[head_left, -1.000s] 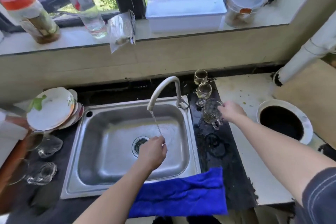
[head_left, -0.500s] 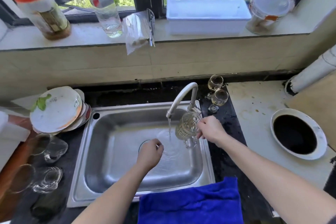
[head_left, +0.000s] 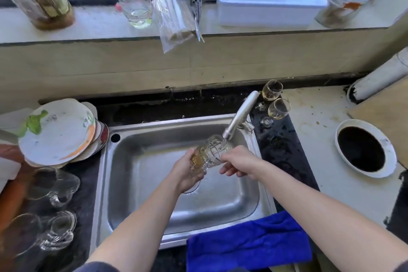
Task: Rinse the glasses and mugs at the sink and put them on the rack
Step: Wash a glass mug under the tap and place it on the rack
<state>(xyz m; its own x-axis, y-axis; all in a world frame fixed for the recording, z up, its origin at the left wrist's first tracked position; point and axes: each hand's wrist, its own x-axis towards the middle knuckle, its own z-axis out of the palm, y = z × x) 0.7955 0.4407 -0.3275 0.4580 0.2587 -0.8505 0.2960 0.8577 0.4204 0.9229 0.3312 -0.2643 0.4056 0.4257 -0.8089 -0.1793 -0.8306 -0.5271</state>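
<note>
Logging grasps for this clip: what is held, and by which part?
Glass mug: left hand grips its base end, right hand its side near the rim.

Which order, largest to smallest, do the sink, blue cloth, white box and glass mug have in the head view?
1. sink
2. blue cloth and white box: alike, cloth nearer, so not ranked
3. glass mug

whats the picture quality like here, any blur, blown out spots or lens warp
Head view: the wide lens bows the windowsill and leans the jar on it; hard sunlight washes out the white box; the clear mugs at the left edge are smeared; the glass mug under the faucet, held by the left hand and right hand, is fairly sharp.
</note>
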